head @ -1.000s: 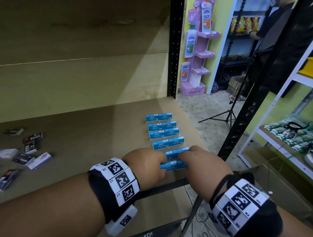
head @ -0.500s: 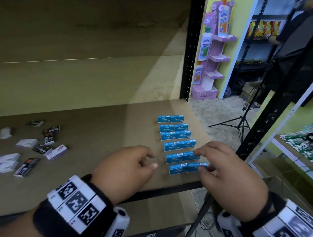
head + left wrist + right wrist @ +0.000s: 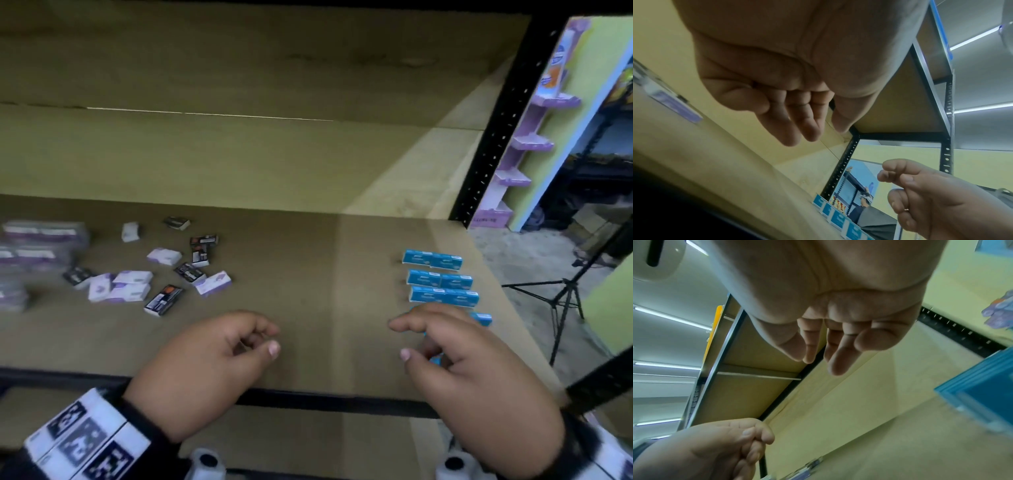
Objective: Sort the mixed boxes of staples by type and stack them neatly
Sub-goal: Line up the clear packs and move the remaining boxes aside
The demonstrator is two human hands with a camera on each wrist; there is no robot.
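My left hand (image 3: 205,363) and right hand (image 3: 469,373) hover over the shelf (image 3: 308,274), fingers (image 3: 404,323) loosely curled, holding nothing. The blue staple boxes (image 3: 440,281) lie in a column at 12 o'clock of my right hand, the nearest rows partly hidden beneath it. The mixed purple and black boxes (image 3: 164,274) lie scattered at 10 o'clock of my left hand, well apart.

Blue boxes (image 3: 432,259); purple-white, seemingly black ones (image 3: 163,299); tan shelf (image 3: 308,274).
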